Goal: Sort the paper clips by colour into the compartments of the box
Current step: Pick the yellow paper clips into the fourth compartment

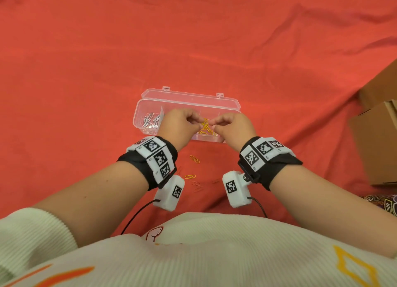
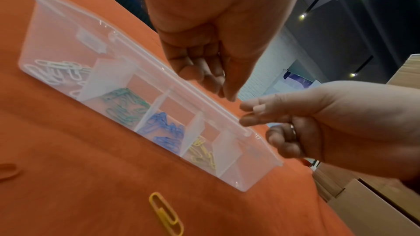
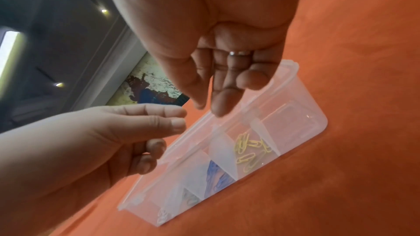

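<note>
A clear box (image 1: 148,106) lies on the red cloth with its lid (image 1: 189,97) open behind it. From left to right its compartments hold white clips (image 2: 56,71), green clips (image 2: 125,107), blue clips (image 2: 163,130) and yellow clips (image 2: 202,152); the end compartment (image 2: 240,170) is bare. My left hand (image 1: 196,125) and right hand (image 1: 214,125) hover close together above the yellow clips (image 1: 206,127). The left thumb and forefinger (image 3: 177,110) lie almost together, with nothing seen between them. The right thumb and forefinger (image 3: 218,103) point down with a bare gap between them.
Loose yellow clips (image 1: 194,159) (image 1: 190,176) and faint red clips (image 1: 196,183) lie on the cloth between my wrists. One yellow clip (image 2: 166,213) lies just in front of the box. Cardboard boxes (image 1: 378,136) stand at the right edge.
</note>
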